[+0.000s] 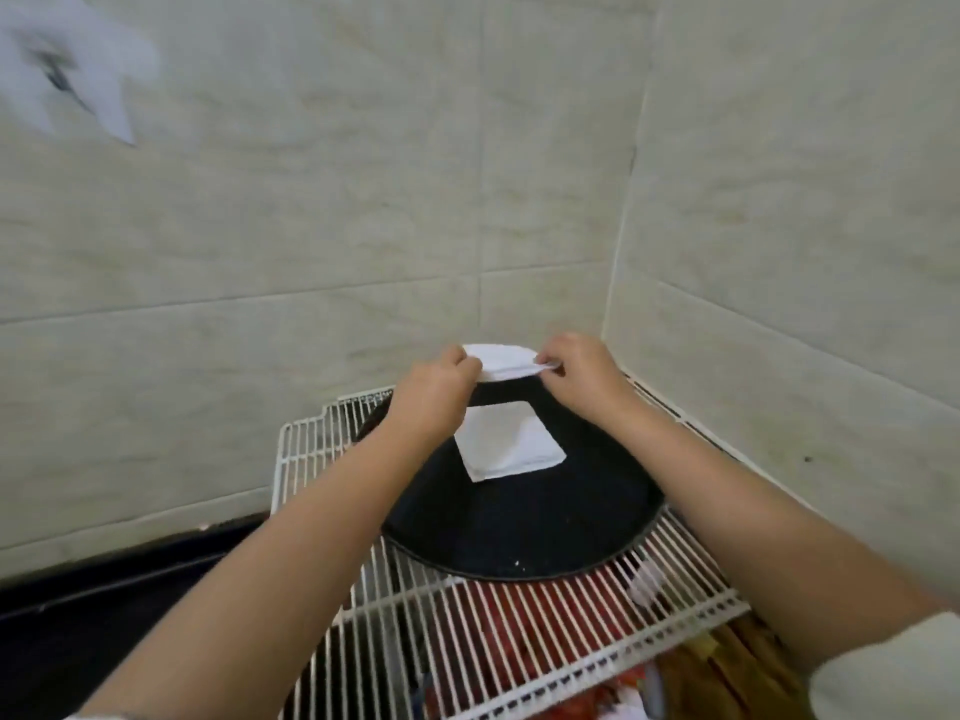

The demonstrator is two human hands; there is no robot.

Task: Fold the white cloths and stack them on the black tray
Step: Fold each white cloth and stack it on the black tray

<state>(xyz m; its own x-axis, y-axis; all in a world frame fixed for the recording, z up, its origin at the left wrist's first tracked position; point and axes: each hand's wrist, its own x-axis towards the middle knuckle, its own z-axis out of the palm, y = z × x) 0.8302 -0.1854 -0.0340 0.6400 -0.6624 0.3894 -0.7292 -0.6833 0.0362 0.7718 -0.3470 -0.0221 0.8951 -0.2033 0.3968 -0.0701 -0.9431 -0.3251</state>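
Observation:
A round black tray (530,522) lies on a white wire rack (519,631). One folded white cloth (506,441) rests flat on the tray's far half. Above the tray's far edge I hold a second white cloth (501,362), partly folded, in the air. My left hand (434,394) pinches its left end and my right hand (579,374) pinches its right end between thumb and fingers. Both forearms reach in from the bottom of the view and cover parts of the tray.
Tiled walls meet in a corner just behind and to the right of the rack. A dark counter edge (104,589) runs at the lower left. Red and brown items (519,636) lie under the rack. A blurred white shape (72,70) is at the upper left.

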